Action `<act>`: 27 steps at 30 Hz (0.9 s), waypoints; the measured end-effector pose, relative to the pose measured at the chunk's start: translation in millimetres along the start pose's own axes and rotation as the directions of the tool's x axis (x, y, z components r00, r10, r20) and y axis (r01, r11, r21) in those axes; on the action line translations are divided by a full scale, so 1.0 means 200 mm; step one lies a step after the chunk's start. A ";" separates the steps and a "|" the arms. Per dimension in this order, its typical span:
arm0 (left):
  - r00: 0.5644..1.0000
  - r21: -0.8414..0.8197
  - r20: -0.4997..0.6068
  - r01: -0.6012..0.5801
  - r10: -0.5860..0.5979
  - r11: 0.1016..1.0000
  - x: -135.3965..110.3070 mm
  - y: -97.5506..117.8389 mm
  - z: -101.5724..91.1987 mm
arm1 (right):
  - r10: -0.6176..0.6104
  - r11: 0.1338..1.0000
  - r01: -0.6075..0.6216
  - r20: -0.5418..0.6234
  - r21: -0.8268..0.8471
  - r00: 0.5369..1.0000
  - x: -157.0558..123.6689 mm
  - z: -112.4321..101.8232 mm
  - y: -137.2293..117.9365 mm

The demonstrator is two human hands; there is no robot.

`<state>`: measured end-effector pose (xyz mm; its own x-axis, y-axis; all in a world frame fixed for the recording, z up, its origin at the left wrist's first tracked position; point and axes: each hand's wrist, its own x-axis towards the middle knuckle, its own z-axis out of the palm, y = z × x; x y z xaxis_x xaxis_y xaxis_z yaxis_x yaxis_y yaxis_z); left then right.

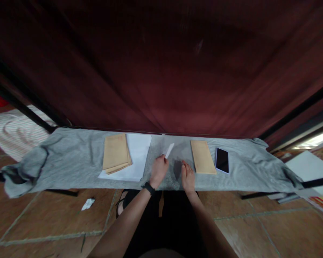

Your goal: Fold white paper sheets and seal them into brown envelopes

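Observation:
My left hand [158, 170] is closed on a small white folded paper strip [169, 150] that sticks up and away from the fingers. My right hand [187, 175] lies flat, fingers together and stretched out, on the grey cloth [78, 157] that covers a narrow bench. A single brown envelope [202, 156] lies just right of that hand. To the left of my left hand, a stack of brown envelopes [115, 153] rests on white paper sheets [137, 157]. A black band is on my left wrist.
A black phone [222, 160] lies face up right of the single envelope. A dark red curtain [161, 64] hangs behind the bench. The floor has brown tiles, with a crumpled white scrap [87, 204] on it. A striped cloth [16, 130] lies far left, and white sheets [309, 166] far right.

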<state>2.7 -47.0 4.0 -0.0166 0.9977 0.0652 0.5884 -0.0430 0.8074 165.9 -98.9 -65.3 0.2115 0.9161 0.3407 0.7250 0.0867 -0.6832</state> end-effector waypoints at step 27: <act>0.891 -0.571 0.013 0.379 -0.454 0.728 -0.09 -0.28 -0.02 | 0.209 0.969 -0.222 0.118 0.110 0.971 0.19 0.13 -0.07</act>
<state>-32.9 -62.4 -39.9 -0.2708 0.9093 -0.3160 -0.0391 0.3176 0.9474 147.6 -55.0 -59.3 0.2798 0.9535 0.1118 0.5831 -0.0763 -0.8088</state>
